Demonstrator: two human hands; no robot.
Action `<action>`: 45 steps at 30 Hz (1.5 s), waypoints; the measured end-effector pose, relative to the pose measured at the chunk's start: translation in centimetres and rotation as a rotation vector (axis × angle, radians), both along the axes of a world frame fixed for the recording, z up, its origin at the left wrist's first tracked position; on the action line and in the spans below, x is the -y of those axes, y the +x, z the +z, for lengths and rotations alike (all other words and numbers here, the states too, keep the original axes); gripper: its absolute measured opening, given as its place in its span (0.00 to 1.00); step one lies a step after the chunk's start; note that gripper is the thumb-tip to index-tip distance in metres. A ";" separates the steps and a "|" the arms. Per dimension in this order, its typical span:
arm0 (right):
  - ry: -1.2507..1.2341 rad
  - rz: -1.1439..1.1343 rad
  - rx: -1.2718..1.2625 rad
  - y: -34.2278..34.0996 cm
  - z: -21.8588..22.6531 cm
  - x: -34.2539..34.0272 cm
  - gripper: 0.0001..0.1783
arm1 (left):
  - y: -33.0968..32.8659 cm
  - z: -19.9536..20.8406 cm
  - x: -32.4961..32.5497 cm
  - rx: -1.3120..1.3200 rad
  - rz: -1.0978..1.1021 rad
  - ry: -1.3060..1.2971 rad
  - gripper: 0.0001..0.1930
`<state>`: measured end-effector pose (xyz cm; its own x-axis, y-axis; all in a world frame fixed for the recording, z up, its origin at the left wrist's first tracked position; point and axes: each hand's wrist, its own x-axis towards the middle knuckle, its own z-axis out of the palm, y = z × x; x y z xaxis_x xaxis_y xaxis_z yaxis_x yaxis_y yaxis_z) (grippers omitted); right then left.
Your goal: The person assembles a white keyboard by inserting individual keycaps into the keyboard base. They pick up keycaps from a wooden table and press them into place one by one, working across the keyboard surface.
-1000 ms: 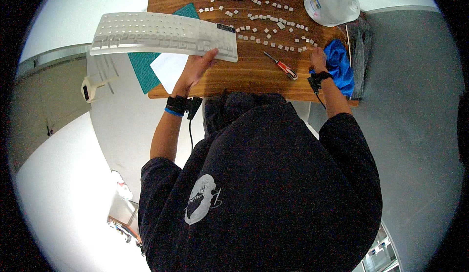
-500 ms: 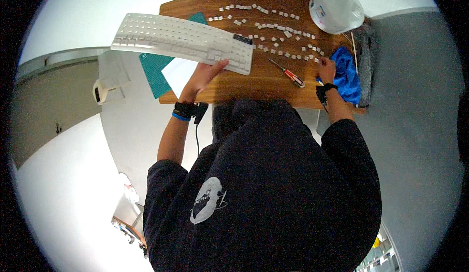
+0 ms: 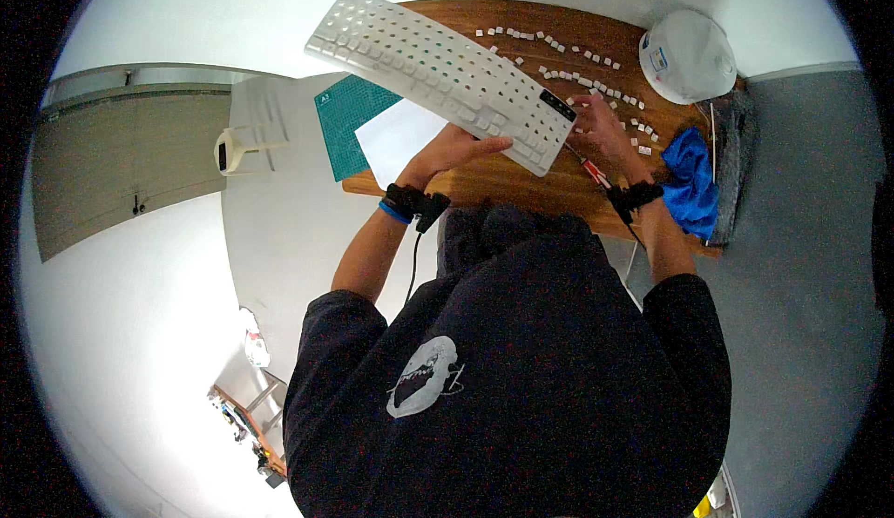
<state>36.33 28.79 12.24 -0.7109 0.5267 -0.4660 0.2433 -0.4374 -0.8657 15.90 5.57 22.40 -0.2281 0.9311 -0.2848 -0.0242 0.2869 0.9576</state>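
Observation:
A white keyboard [image 3: 438,80] is held tilted above the wooden table, its upper rows bare of caps and its near rows partly fitted with keycaps. My left hand [image 3: 461,150] grips its near edge, thumb on top and fingers hidden beneath. Close against the keyboard's right end is my right hand [image 3: 610,136], fingers curled together; what they hold, if anything, is too small to make out. Loose white keycaps [image 3: 596,85] lie in rows on the table behind and to the right. A red-handled screwdriver [image 3: 596,174] lies by my right wrist, partly hidden.
A green cutting mat [image 3: 349,118] and a white sheet of paper [image 3: 396,141] lie at the left of the table [image 3: 484,183]. A translucent white bucket [image 3: 694,57] stands at the back right. Blue cloth [image 3: 689,183] is bunched along the right edge.
My right hand has moved left from the keycaps near the blue cloth to the keyboard's right end. The keyboard, in my left hand, has turned more steeply, and the whole view has shifted.

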 end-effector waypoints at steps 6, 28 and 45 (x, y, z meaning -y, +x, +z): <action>0.392 0.280 -0.044 -4.0 3.3 1.3 0.24 | -0.7 0.1 -0.2 -0.107 -0.050 0.032 0.35; 0.501 0.579 0.303 0.9 -6.3 -3.7 0.33 | -9.1 -3.1 6.8 0.435 0.916 0.320 0.12; 0.741 1.150 0.626 -3.0 -3.2 2.6 0.31 | -9.8 -4.7 9.3 0.343 0.900 0.131 0.15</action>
<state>33.35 26.21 9.07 -0.6811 0.0812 -0.7277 0.5437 0.7218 -0.4283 6.05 -3.70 17.67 -0.7947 0.4776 -0.3747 -0.4660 -0.0843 0.8808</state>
